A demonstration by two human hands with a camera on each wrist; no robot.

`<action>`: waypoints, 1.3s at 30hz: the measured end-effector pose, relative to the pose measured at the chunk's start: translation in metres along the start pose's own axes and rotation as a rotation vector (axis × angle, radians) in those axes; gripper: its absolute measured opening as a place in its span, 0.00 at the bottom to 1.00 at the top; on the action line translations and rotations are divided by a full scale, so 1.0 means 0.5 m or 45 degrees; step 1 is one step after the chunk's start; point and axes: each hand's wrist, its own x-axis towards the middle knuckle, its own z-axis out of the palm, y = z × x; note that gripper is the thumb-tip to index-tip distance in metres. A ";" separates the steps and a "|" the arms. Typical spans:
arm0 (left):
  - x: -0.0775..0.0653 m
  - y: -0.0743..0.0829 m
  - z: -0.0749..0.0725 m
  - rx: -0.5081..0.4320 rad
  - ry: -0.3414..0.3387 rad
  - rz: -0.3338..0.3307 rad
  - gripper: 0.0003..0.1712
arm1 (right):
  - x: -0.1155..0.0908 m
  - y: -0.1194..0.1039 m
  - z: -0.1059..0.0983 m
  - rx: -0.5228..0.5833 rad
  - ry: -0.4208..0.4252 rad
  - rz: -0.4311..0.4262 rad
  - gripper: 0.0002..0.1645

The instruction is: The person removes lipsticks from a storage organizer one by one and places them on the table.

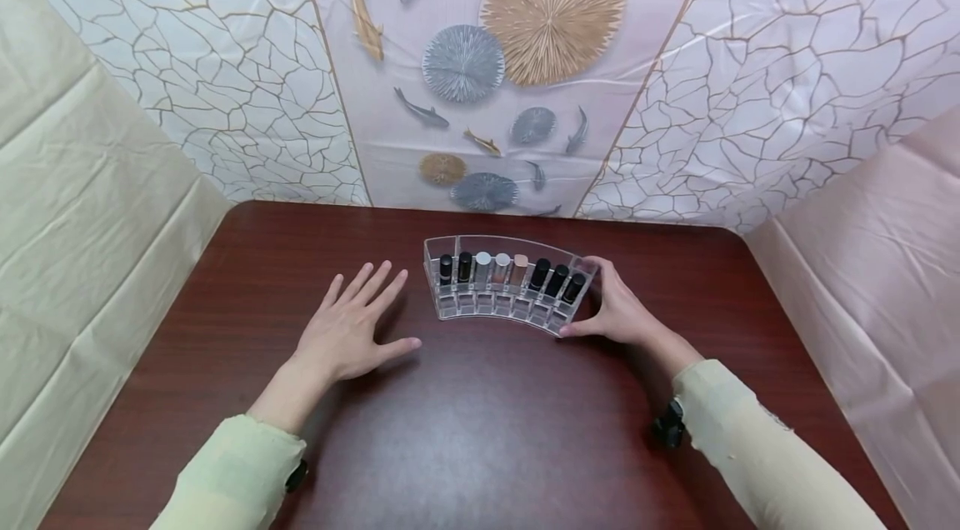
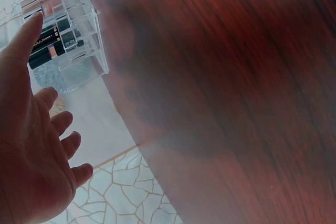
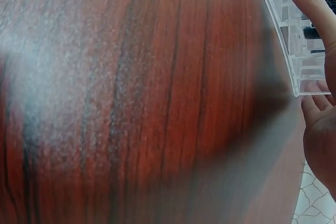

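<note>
A clear, curved lipstick organizer stands on the table, a row of lipsticks in its slots. Several tubes are black, such as the black lipstick toward the right; a silver-white lipstick and a pinkish lipstick sit mid-row. The right hand grips the organizer's right end, thumb at the front corner and fingers around the back, partly hidden by the end wall. To the left, the left hand is spread with straight fingers over the table, apart from the organizer; its palm shows in the left wrist view.
The dark red wooden table ends at a patterned backdrop behind the organizer. Cream cloth hangs along the left side, and pale pink cloth along the right.
</note>
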 end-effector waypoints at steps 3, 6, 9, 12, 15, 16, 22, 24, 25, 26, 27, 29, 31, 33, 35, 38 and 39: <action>-0.001 0.001 0.000 -0.003 -0.004 -0.006 0.59 | 0.001 -0.001 0.002 0.000 -0.006 0.006 0.72; 0.000 0.002 0.001 -0.007 0.001 -0.009 0.59 | 0.002 -0.002 0.002 0.005 -0.009 0.006 0.72; 0.001 0.004 0.002 -0.009 0.007 -0.009 0.59 | 0.002 -0.002 0.003 0.014 -0.019 0.015 0.72; 0.004 0.007 0.003 -0.013 0.011 -0.007 0.59 | 0.001 0.001 0.002 0.014 -0.024 0.022 0.73; 0.007 0.010 0.003 -0.020 0.012 -0.007 0.59 | -0.001 0.001 0.002 0.003 -0.022 0.023 0.73; 0.008 0.011 0.003 -0.021 0.013 -0.006 0.59 | -0.001 0.000 0.002 -0.001 -0.019 0.022 0.72; 0.013 0.013 0.002 -0.014 0.022 -0.001 0.60 | -0.001 -0.007 0.002 0.024 -0.023 0.025 0.72; 0.014 0.014 0.002 -0.012 0.023 -0.002 0.60 | 0.000 -0.008 0.001 0.031 -0.023 0.028 0.72; 0.015 0.013 0.002 -0.011 0.023 -0.002 0.60 | 0.001 -0.008 0.001 0.032 -0.021 0.028 0.72; 0.015 0.013 0.001 -0.010 0.021 -0.004 0.60 | 0.001 -0.008 0.001 0.029 -0.020 0.026 0.72; 0.015 0.013 0.001 -0.008 0.021 -0.006 0.60 | 0.002 -0.008 0.001 0.029 -0.018 0.024 0.72; 0.015 0.013 0.000 -0.008 0.019 -0.008 0.60 | 0.003 -0.008 0.002 0.020 -0.010 0.014 0.72; 0.016 0.013 0.000 -0.010 0.017 -0.009 0.60 | 0.004 -0.006 0.003 0.017 -0.008 0.009 0.71; 0.016 0.014 0.000 -0.012 0.019 -0.007 0.59 | 0.004 -0.005 0.003 0.015 -0.010 0.014 0.71; 0.016 0.015 0.000 -0.016 0.019 -0.005 0.59 | 0.003 -0.004 0.003 0.015 -0.014 0.021 0.72; 0.018 0.018 0.003 -0.024 0.018 -0.002 0.59 | 0.001 -0.002 0.002 0.014 -0.028 0.039 0.72; 0.019 0.019 0.003 -0.027 0.017 -0.001 0.59 | 0.000 -0.001 0.002 0.014 -0.031 0.043 0.72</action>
